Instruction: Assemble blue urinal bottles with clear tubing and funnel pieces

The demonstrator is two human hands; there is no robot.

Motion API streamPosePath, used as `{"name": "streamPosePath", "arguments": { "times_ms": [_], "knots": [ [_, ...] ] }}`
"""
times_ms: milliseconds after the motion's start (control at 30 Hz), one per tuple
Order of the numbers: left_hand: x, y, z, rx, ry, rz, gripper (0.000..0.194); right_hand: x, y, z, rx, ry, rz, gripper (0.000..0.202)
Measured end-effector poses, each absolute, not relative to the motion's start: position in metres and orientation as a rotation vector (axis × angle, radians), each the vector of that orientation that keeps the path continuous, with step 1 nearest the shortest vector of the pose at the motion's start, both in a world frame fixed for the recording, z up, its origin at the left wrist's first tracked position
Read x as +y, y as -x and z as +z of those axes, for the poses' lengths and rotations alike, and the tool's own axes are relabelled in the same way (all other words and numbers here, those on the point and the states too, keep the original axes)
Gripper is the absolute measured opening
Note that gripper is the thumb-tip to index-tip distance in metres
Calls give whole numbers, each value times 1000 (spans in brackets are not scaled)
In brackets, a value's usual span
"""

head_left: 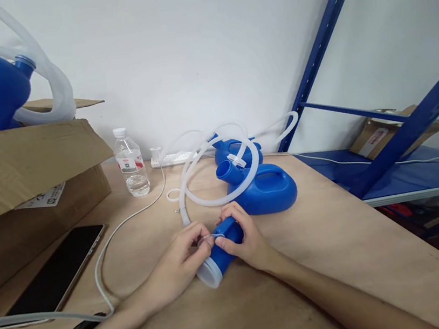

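Work appears midway at the near center of the wooden table (336,240): the right hand (250,237) clamps a blue plastic tube (226,257), the left hand (186,250) pinches a thin pale strip (217,235) against it. White rim (211,276) looks fitted; the strip seems unfastened, the blue handled jug (275,195) at far right uncapped.

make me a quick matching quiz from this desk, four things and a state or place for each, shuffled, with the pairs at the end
Things:
1. phone
2. water bottle
3. power strip
4. blue cylinder

States and places:
A. long and white, near the wall
B. gripped by the right hand
C. lying flat with a dark screen
D. standing upright with a white cap on

Right pairs: 1-C, 2-D, 3-A, 4-B
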State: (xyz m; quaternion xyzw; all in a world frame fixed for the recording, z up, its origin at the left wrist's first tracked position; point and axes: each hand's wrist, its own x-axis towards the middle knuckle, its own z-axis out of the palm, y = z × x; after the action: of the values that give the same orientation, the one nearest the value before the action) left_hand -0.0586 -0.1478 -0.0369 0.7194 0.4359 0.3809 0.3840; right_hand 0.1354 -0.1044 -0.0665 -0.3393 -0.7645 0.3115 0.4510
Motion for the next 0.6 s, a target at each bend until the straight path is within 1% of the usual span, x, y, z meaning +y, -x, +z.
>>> {"name": "streamPosePath", "arguments": {
  "times_ms": [433,600],
  "knots": [
    [-144,61,-42,1108,-1845,974,28,-99,-137,-73,-1922,779,680,23],
    [-142,61,-51,1075,-1906,1008,31,-95,-136,-78,-1894,777,659,25]
  ]
}}
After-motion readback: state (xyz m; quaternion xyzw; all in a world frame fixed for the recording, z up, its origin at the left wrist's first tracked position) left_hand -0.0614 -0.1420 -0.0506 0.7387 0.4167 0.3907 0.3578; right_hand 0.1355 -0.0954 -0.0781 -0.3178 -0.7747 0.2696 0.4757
